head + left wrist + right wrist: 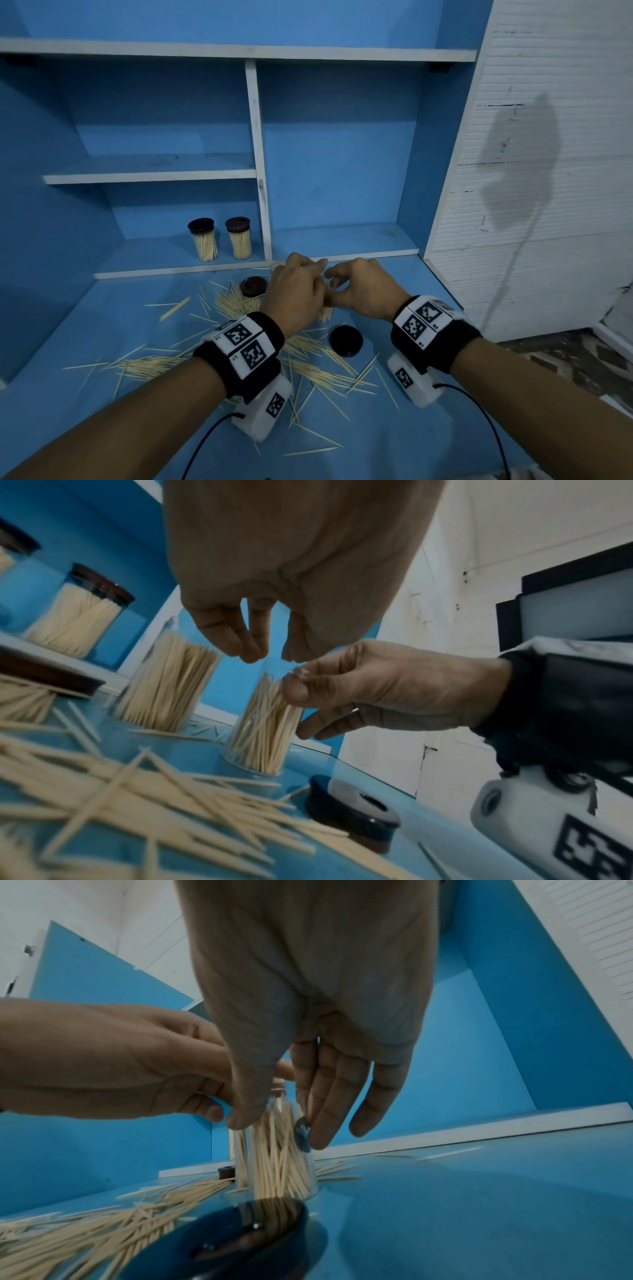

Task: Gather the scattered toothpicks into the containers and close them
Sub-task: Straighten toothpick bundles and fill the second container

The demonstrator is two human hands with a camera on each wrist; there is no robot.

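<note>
A clear open container (325, 313) partly filled with toothpicks stands on the blue table under both hands. My right hand (334, 284) grips it near the rim, thumb on one side and fingers on the other (279, 1130). Over its mouth (263, 731) hovers my left hand (270, 656), fingertips pointing down and slightly apart, with no toothpick showing between them. A second open container (164, 685), packed full, stands just to the left. Loose toothpicks (318, 373) lie scattered over the table. Off the containers lie a brown lid (253, 286) and a dark lid (346, 341).
Two closed, filled containers (203, 240) (238, 238) stand on the low shelf behind. A white shelf divider (260, 192) rises behind the hands, and a white slatted wall (534, 171) bounds the right. The dark lid (222, 1240) lies close to my right wrist.
</note>
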